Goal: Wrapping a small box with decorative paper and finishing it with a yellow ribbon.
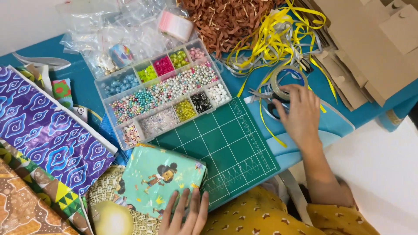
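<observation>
My left hand (pixel 185 214) lies flat with fingers spread on the near edge of a teal wrapped packet printed with cartoon figures (pixel 159 178), which rests partly on a green cutting mat (pixel 226 143). My right hand (pixel 300 114) reaches across the mat's far right corner, its fingers on a roll of clear tape (pixel 285 79). Scissors (pixel 263 96) lie just left of that hand, partly hidden by it. I cannot see whether the fingers grip the roll.
A clear compartment box of coloured beads (pixel 163 89) sits beyond the mat. Yellow and grey ribbons (pixel 274 41), brown paper shred (pixel 226 19), plastic bags (pixel 117 30) and cardboard pieces (pixel 370 48) lie at the back. Patterned wrapping papers (pixel 43 130) cover the left.
</observation>
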